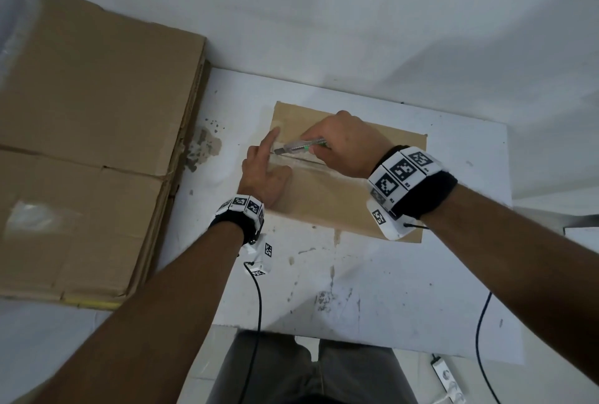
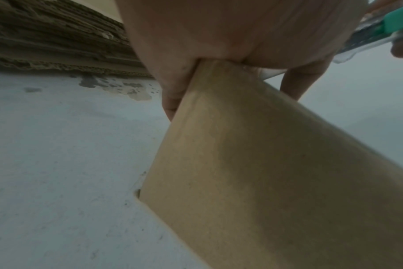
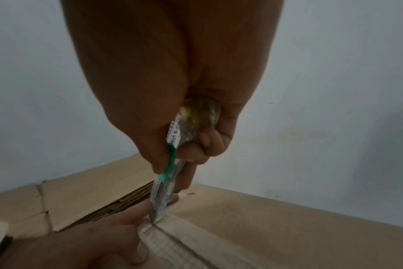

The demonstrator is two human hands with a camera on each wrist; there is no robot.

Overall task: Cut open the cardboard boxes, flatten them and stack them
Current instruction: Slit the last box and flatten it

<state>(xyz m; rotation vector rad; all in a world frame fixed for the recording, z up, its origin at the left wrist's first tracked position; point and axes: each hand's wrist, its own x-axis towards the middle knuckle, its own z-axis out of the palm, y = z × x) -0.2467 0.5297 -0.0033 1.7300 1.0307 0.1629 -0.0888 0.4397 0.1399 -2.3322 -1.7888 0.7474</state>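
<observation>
While my right hand [image 1: 343,141] curled round the box cutter [image 1: 299,146], fingers and thumb wrapped on its clear handle with the green slider under the thumb, the blade tip sat on the taped centre seam [image 1: 311,162] of the cardboard box [image 1: 327,199] just in front of the knuckles. From the right wrist view the cutter [image 3: 173,174] slanted down out of my grip, and its point met the seam [image 3: 173,236] at the end of a dark slit that ran back toward my wrist. My left hand [image 1: 264,173] lay on the box top just beside the blade, its fingers fairly straight, the index finger pointing away from me past the blade tip, the thumb spread toward the right hand; it clutched nothing. In the left wrist view the palm [image 2: 219,31] pressed on the box's top edge, a fingertip hung down the box's side wall [image 2: 253,163], and the cutter's green slider [image 2: 398,20] showed just beyond the hand. Under both hands the box stood on the stained white surface [image 1: 356,290]. Out beyond my left hand, apart from the box, lay a stack of flattened cardboard [image 1: 90,144], overhanging the surface's edge. I saw cables trailing back from both wristbands toward my body.
</observation>
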